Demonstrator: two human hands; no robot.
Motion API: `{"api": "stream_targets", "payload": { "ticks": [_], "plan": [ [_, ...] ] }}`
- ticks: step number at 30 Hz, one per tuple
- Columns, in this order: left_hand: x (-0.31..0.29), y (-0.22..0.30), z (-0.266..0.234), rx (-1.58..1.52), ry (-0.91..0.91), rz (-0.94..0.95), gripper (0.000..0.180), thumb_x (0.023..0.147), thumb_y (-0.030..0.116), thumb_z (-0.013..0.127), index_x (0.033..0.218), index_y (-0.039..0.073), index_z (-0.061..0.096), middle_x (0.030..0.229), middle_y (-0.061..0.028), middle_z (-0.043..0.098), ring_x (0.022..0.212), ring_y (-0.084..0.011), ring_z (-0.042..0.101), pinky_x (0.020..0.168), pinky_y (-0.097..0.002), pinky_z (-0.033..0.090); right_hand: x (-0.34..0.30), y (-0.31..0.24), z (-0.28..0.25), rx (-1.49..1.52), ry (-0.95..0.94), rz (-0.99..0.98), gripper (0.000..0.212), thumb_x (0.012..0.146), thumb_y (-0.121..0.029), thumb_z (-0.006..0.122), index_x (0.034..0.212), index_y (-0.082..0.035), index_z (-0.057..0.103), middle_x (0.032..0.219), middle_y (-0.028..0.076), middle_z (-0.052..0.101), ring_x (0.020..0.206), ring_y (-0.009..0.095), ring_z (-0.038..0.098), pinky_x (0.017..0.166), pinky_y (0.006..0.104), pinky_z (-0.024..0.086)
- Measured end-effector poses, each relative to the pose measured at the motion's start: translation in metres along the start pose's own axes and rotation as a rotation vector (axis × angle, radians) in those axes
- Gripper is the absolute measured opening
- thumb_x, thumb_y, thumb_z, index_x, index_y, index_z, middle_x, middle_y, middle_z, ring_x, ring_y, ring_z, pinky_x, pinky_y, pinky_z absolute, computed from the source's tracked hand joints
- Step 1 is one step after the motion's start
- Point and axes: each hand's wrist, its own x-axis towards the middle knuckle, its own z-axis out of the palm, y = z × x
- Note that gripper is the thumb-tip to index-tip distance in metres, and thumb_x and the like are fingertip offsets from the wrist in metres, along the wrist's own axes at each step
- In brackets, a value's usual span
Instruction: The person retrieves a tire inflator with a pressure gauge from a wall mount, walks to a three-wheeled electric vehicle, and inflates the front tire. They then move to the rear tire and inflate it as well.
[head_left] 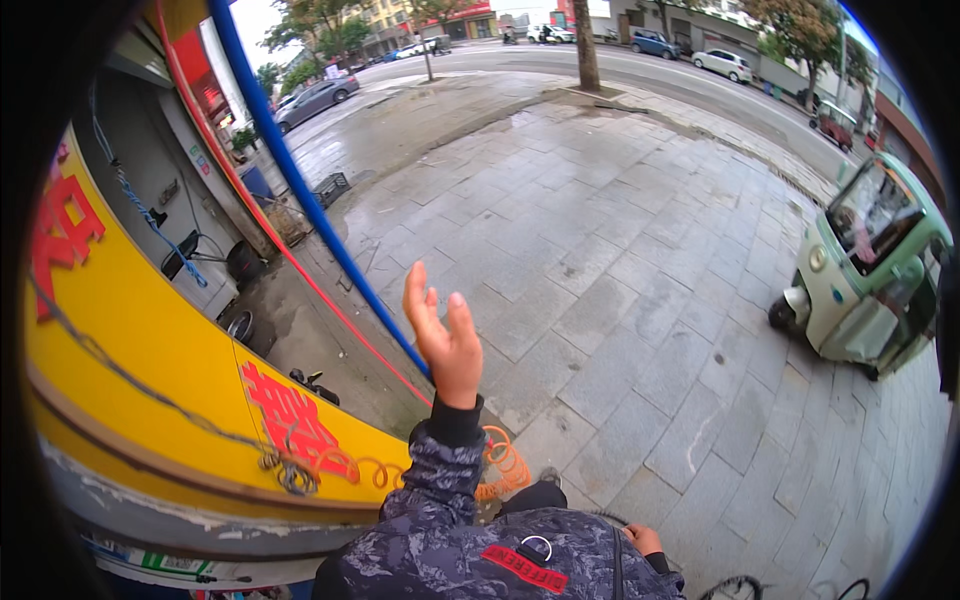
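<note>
Dark patterned jacket (420,560) looms closest, and above it rises the left hand (447,345), fingers loosely apart. Just left of that slants a blue pole (306,205), its long axis running from upper left down toward the wrist; I can't tell whether they touch. Lower right, the right hand (646,541) sits beside the jacket, its grip hidden from me.

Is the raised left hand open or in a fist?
Open: on the left hand, thumb and fingers stand apart, with pavement showing between.
</note>
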Motion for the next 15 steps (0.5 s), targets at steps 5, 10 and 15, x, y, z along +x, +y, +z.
{"api": "stream_targets", "payload": {
  "ticks": [5,10,15],
  "plan": [
    [0.071,-0.019,-0.048,0.204,0.277,0.205,0.043,0.105,0.008,0.050,0.146,-0.006,0.046,0.154,-0.0176,0.046,0.143,-0.0288,0.045,0.120,-0.0437,0.034,0.169,-0.126,-0.071,-0.097,-0.140,-0.271,0.032,0.098,-0.036,0.068,0.109,-0.007,0.077,0.102,0.017,0.076,0.096,0.035,0.072,0.084,0.0429,0.057],
    [0.094,-0.001,-0.106,0.615,0.606,0.441,0.032,0.100,0.001,0.045,0.131,-0.008,0.051,0.143,-0.0242,0.050,0.136,-0.0369,0.049,0.121,-0.0494,0.034,0.320,-0.245,-0.103,-0.212,-0.394,-0.613,0.032,0.095,-0.035,0.069,0.102,-0.005,0.077,0.099,0.019,0.075,0.094,0.038,0.072,0.084,0.0445,0.057],
    [0.065,0.024,-0.142,1.169,0.816,0.667,0.031,0.101,0.002,0.048,0.130,-0.003,0.053,0.143,-0.0201,0.050,0.140,-0.0350,0.045,0.122,-0.0500,0.031,0.464,-0.354,-0.078,-0.386,-0.638,-0.887,0.029,0.093,-0.032,0.070,0.096,-0.005,0.077,0.095,0.019,0.074,0.093,0.040,0.071,0.082,0.0472,0.057]
  ]
}}
